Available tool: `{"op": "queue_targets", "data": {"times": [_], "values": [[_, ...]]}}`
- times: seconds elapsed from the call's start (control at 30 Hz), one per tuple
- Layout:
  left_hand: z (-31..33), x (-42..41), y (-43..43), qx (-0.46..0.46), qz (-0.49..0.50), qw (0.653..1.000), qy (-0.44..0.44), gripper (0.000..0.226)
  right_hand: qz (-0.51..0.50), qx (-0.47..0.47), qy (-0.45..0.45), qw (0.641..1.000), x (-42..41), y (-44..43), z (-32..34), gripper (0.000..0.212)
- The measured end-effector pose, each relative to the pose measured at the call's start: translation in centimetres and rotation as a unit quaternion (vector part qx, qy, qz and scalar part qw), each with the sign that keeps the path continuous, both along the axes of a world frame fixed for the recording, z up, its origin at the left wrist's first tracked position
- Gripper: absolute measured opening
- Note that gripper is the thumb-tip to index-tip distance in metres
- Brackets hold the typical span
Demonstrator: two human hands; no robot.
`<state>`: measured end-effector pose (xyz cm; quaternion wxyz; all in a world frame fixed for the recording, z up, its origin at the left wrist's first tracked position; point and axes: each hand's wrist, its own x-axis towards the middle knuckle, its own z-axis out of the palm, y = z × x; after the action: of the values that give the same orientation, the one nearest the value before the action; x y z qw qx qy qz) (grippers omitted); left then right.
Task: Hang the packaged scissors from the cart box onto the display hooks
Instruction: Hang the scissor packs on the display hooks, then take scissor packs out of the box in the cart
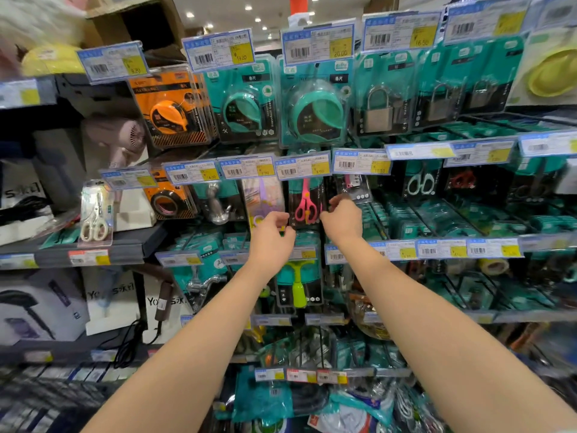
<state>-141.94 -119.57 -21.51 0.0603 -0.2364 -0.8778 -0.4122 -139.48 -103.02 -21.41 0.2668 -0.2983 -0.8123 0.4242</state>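
With curled fingers my left hand (274, 232) and right hand (340, 220) pinch the scissors pack (305, 204) between them, probably to square it on its hidden hook.

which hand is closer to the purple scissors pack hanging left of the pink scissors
Left. The left hand is just below the purple scissors pack, at its lower right corner; the right hand is further right, beyond the pink-handled scissors pack.
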Motion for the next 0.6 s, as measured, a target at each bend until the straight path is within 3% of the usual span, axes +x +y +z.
{"op": "queue_targets", "data": {"times": [0.17, 0.3, 0.4, 0.6], "values": [[-0.3, 0.7, -2.4, -0.172, 0.037, 0.974, 0.142, 0.040, 0.092, 0.189, -0.044, 0.977, 3.7, -4.1, -0.9, 0.036], [-1.6, 1.0, -6.7, -0.242, 0.071, 0.955, 0.156, 0.041, 0.198, 0.312, -0.071, 0.926, 5.5, -8.1, -2.9, 0.043], [-3.2, 1.5, -11.5, -0.291, 0.088, 0.942, 0.141, 0.040, 0.218, 0.420, -0.052, 0.879, 5.6, -11.5, -4.8, 0.043], [-6.5, 3.0, -24.1, -0.327, 0.146, 0.928, 0.101, 0.031, 0.337, 0.401, -0.093, 0.847, 5.2, -22.9, -8.1, 0.050]]}}
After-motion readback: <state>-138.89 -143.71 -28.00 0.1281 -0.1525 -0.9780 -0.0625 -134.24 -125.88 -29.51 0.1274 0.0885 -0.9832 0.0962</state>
